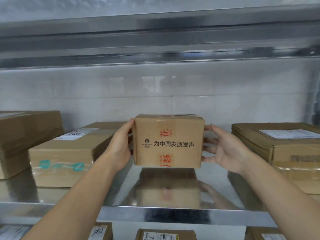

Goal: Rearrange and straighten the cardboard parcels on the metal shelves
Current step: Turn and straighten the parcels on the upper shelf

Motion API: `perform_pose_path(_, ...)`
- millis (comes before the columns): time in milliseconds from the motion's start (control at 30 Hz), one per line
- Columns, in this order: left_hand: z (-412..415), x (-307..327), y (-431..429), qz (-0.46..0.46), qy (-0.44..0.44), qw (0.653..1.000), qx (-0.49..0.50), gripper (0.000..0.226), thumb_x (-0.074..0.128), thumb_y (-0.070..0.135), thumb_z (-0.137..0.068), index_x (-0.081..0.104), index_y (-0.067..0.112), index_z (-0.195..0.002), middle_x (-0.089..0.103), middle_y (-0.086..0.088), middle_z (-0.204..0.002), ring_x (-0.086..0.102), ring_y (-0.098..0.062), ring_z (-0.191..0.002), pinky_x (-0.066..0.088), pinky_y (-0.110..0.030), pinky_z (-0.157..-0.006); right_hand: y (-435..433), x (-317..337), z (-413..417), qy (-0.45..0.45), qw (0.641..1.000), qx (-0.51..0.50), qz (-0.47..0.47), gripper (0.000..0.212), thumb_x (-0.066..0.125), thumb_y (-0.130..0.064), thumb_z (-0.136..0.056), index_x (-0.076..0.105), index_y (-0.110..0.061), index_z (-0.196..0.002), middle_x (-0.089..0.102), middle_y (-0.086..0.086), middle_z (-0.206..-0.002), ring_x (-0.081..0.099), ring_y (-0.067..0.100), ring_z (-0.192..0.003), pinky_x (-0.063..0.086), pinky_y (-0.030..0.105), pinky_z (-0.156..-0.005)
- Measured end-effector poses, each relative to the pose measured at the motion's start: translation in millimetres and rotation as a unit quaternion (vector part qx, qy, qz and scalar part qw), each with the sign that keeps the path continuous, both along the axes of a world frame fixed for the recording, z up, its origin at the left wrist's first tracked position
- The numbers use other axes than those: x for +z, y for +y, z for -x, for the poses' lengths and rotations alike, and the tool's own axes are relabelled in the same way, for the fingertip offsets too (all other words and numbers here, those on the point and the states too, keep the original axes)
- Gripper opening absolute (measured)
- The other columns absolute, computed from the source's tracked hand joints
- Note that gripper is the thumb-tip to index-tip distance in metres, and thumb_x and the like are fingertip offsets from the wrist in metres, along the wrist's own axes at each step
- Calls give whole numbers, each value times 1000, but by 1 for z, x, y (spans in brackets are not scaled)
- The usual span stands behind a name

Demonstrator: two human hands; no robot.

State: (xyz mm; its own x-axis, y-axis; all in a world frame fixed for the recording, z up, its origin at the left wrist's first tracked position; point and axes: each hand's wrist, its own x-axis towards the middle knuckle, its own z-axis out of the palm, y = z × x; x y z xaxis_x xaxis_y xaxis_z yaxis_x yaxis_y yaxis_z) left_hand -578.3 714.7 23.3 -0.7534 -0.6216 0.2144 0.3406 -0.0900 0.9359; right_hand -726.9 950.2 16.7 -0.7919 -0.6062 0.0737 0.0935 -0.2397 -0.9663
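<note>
Cardboard, brown, corrugated: one small parcel point(168, 141), sealed with clear tape printed in red, black lettering on the front face. Location: middle of the metal shelf point(121, 191), in the gap between neighbouring parcels. Whether it rests on the steel or hangs just above it cannot be told.

Hold: left hand point(121, 144) clasps the left side, thumb at the upper front corner, its fingers hidden behind the box. Right hand point(225, 149) has its fingers point(210, 150) straight and spread, tips pressed to the right side.

Handling, judged: stiff walls, corners square, probably light to moderate given its size. Matt card grips well; taped strips are slicker. Best taken by the two opposite side faces, as now, or from underneath. Squeezing hard mid-panel may dent it.

Neighbours: long flat parcel point(69, 153) with white label and teal-marked tape, just left. A larger box point(26, 135) is at far left. A low stack of flat parcels point(280, 144) sits to the right, apart from the small one.

Surface: polished steel, mirror-like and likely slippery, so a box should slide readily when nudged.

Room: upper shelf point(155, 40) close overhead, glossy pale tiled wall point(155, 94) behind, more labelled parcels point(166, 234) on the tier below.
</note>
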Motion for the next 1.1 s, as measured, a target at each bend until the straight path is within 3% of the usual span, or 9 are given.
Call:
perform_pose_path(167, -3, 7, 3, 5, -1, 1000, -13, 42, 40, 49, -105, 61, 21, -81, 60, 3, -79, 55, -13, -72, 41, -33, -68, -7, -1, 3, -11, 999, -43, 11, 49, 41, -51, -107, 52, -18, -72, 65, 5, -80, 59, 25, -83, 53, 47, -76)
perform_pose_path(300, -2, 9, 5, 16, -32, 999, -14, 48, 46, 50, -103, 53, 20, -66, 57, 1, -68, 55, -15, -63, 42, -30, -66, -12, -1, 9, -5, 999, -43, 10, 46, 44, -57, -104, 67, -16, -107, 71, 8, -109, 65, 25, -112, 52, 47, -100)
perform_pose_path(367, -1, 9, 8, 7, -49, 999, -15, 42, 51, 52, -101, 56, 20, -73, 51, 1, -67, 49, -15, -60, 40, -29, -62, -13, 0, 8, 0, 998, -55, 6, 43, 51, -53, -103, 69, -14, -99, 72, 8, -104, 67, 25, -105, 50, 42, -102)
perform_pose_path(433, 1, 6, 11, 11, -70, 998, -6, 33, 54, 51, -100, 57, 20, -87, 53, 1, -73, 52, -16, -64, 42, -31, -64, -15, 1, 6, 17, 998, -60, 6, 33, 57, -43, -102, 70, -14, -92, 71, 10, -96, 66, 27, -93, 49, 40, -91)
perform_pose_path(533, 4, 2, 15, 9, -73, 997, -6, 25, 56, 42, -101, 52, 20, -91, 62, 1, -73, 63, -14, -58, 47, -30, -59, -20, -5, 11, 31, 996, -79, 15, 39, 65, -32, -99, 65, 0, -122, 76, 16, -109, 72, 35, -104, 56, 40, -81)
perform_pose_path(700, 9, -2, 17, 34, -93, 995, 6, 16, 60, 26, -99, 56, 16, -110, 67, -8, -95, 65, -24, -84, 51, -42, -78, -20, -9, 10, 28, 994, -108, 10, 18, 65, -22, -100, 57, -9, -108, 72, 15, -96, 66, 26, -85, 54, 38, -72)
perform_pose_path(800, 12, 0, 16, 57, -109, 992, 2, 4, 60, 15, -97, 57, 16, -99, 64, -7, -94, 62, -26, -89, 48, -41, -80, -19, -6, 16, 40, 993, -107, -7, 21, 66, -22, -98, 57, -6, -110, 73, 15, -101, 68, 26, -88, 54, 38, -72)
perform_pose_path(933, 19, 2, 10, 103, -150, 983, -7, 17, 59, 11, -97, 60, 17, -82, 64, -12, -89, 58, -27, -89, 42, -40, -82, -22, -2, 28, 61, 991, -86, -84, 43, 71, -24, -95, 58, -1, -128, 75, 20, -111, 72, 33, -102, 56, 39, -74)
perform_pose_path(1100, 27, 10, -6, 137, -221, 965, -25, 16, 63, 20, -97, 72, 7, -98, 76, -13, -95, 67, -22, -80, 51, -30, -64, -23, 9, 36, 60, 981, -62, -176, 38, 71, -22, -94, 63, -3, -127, 76, 17, -108, 74, 31, -98, 58, 36, -73)
